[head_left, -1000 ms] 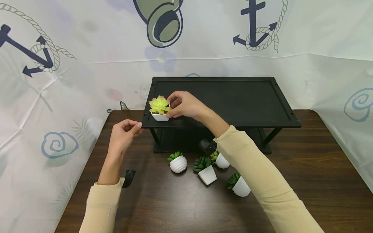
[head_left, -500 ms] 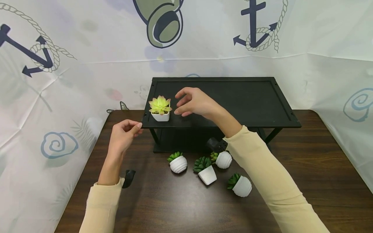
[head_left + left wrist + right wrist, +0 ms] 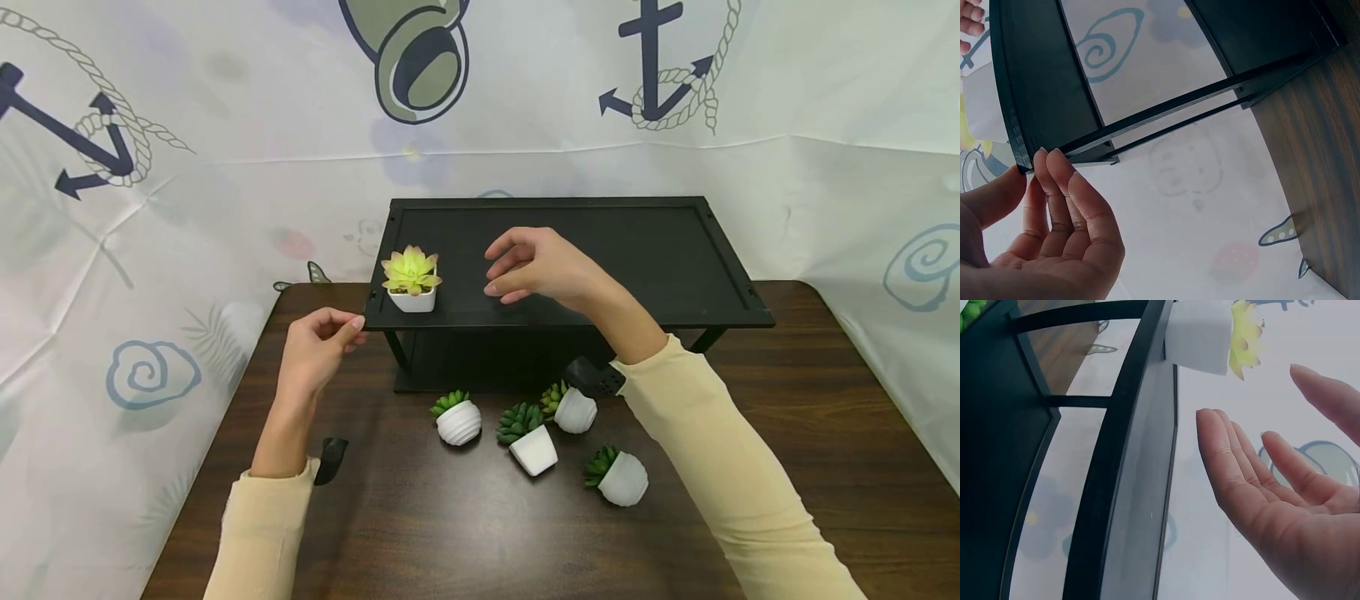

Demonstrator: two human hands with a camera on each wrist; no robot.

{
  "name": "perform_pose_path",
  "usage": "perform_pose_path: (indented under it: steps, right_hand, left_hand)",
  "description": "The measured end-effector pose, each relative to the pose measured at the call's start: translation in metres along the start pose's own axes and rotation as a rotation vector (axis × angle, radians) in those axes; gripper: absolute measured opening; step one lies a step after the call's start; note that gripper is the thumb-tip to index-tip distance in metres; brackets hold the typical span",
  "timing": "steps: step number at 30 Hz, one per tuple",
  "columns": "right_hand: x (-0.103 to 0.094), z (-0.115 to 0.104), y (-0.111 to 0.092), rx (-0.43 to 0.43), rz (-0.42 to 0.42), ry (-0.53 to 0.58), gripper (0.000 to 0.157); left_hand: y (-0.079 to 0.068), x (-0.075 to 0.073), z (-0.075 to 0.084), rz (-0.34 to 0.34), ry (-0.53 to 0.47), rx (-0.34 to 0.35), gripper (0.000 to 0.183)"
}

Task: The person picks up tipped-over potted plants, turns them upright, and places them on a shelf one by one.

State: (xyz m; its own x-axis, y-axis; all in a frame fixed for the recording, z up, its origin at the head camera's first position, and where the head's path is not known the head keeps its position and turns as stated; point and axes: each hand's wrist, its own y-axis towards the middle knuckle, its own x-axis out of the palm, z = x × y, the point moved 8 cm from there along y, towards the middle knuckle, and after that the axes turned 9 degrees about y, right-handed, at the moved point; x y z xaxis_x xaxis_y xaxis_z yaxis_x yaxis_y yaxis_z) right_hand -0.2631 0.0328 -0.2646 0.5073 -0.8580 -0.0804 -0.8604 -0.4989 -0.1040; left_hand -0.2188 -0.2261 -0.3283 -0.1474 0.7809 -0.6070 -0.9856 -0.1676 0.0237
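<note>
A yellow-green potted succulent (image 3: 412, 279) in a square white pot stands upright at the left end of the black shelf's top (image 3: 600, 258). At that shelf's front left corner my left hand (image 3: 318, 346) pinches the edge between thumb and fingertips; the left wrist view shows the thumb on one side and the fingers (image 3: 1066, 200) beneath. Over the top board, to the right of the succulent and apart from it, my right hand (image 3: 551, 267) has its fingers loosely bent and holds nothing. In the right wrist view the white pot (image 3: 1199, 336) sits beyond the fingertips.
Several small potted succulents lie tipped on the brown table (image 3: 420, 533) before the shelf: a ribbed pot (image 3: 459, 423), a tapered pot (image 3: 534, 451), a round pot (image 3: 576, 411) and a faceted pot (image 3: 624, 480). A printed cloth (image 3: 262, 108) hangs behind.
My right hand has let go of the yellow-green succulent and moved right, away from it. The succulent stays on the shelf. My left hand keeps its place at the corner.
</note>
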Motion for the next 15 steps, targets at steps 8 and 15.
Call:
perform_pose_path:
  steps: [8,15]
  right_hand:
    - [-0.014,0.006,-0.015,-0.002,0.007,-0.013,0.043]
    - [-0.024,0.010,-0.025,-0.007,-0.005,-0.024,0.044]
  left_hand:
    - [-0.001,0.000,0.000,-0.008,-0.007,-0.033,0.028]
    - [-0.001,0.001,-0.001,-0.012,-0.014,-0.047,0.029]
